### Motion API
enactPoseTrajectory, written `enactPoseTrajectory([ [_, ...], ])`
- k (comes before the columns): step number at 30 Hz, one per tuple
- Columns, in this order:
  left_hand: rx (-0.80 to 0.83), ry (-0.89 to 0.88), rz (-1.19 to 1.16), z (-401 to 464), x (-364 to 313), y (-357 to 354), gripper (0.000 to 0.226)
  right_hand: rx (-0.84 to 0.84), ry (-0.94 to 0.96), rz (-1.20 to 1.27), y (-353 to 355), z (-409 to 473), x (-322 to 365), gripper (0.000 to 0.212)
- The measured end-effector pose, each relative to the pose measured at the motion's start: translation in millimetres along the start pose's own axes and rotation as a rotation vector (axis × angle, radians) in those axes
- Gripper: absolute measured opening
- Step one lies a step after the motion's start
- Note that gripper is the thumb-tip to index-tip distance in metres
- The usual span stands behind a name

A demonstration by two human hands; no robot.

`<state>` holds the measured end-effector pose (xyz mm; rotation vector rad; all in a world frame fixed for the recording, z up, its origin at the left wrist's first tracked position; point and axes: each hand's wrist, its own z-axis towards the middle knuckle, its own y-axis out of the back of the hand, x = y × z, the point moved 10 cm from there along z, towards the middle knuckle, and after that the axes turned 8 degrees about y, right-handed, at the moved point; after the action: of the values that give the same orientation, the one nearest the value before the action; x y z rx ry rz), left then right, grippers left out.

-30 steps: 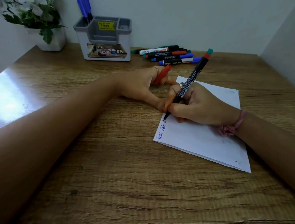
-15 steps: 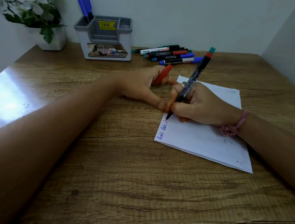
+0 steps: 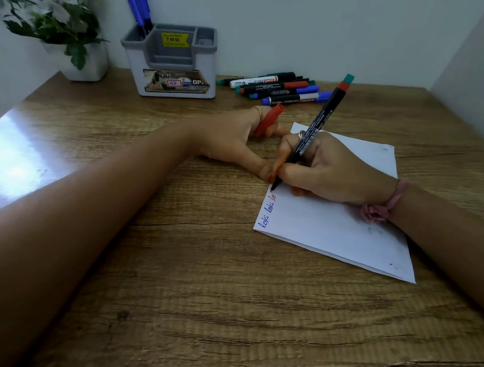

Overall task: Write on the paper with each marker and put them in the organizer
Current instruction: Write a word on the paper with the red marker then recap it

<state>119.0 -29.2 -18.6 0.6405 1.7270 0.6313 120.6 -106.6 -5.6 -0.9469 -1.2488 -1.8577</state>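
At the sheet's nine-o'clock edge, the right hand (image 3: 328, 169) pinches a slim, light, rigid black red-ended marker (image 3: 309, 136) low on its barrel, tip on the thin white paper (image 3: 333, 229), while the left hand (image 3: 233, 137) clamps its red cap (image 3: 266, 121).

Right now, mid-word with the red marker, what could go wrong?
1. The right hand rests on the paper beside the fresh red writing; it may smear.
2. The red cap sits loosely between the left hand fingers and could drop.
3. The writing hugs the paper's left edge, so the marker tip may slip onto the table.
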Motion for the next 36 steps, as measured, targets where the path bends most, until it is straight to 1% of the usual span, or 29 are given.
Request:
enactPoseTrajectory([
  [5, 0.004, 0.0, -0.013, -1, -1, -1, 0.08, 0.014, -0.018, -0.003, 1, -1, -1, 0.02],
  [8, 0.005, -0.002, -0.004, 1, -1, 0, 0.08, -0.018, -0.022, 0.001, 4, -1, -2, 0.021],
  [11, 0.017, -0.005, -0.013, 1, 0, -1, 0.092, -0.013, -0.01, -0.006, 3, -1, -1, 0.022],
  [12, 0.019, -0.004, -0.014, 1, 0, -2, 0.091, -0.006, -0.009, -0.007, 2, -1, 0, 0.023],
  [15, 0.018, 0.003, -0.007, 1, 0, -1, 0.077, -0.015, -0.008, -0.006, 4, -1, -1, 0.028],
  [20, 0.009, 0.003, -0.011, -1, -2, -1, 0.074, -0.02, -0.004, -0.015, 5, 0, -2, 0.023],
  [22, 0.007, 0.005, -0.007, -1, -2, -1, 0.07, -0.031, -0.004, -0.018, 6, -1, -2, 0.022],
  [26, 0.005, -0.015, -0.018, -1, -2, -1, 0.069, -0.052, 0.01, -0.024, 6, -1, -1, 0.023],
  [28, 0.004, -0.012, -0.012, -1, -2, -1, 0.073, -0.043, 0.003, -0.031, 5, -1, 0, 0.025],
  [30, 0.01, -0.011, 0.002, -1, -2, -1, 0.085, -0.042, -0.009, -0.037, 5, -1, 0, 0.026],
  [32, 0.012, -0.008, 0.012, 0, -2, -1, 0.093, -0.052, -0.009, -0.048, 6, -1, 0, 0.018],
  [34, 0.011, 0.002, 0.027, 1, 0, -1, 0.091, -0.083, -0.014, -0.034, 10, -3, 0, 0.006],
  [36, 0.009, 0.006, 0.04, 1, 1, -1, 0.09, -0.103, -0.012, -0.015, 13, -3, 0, 0.004],
])
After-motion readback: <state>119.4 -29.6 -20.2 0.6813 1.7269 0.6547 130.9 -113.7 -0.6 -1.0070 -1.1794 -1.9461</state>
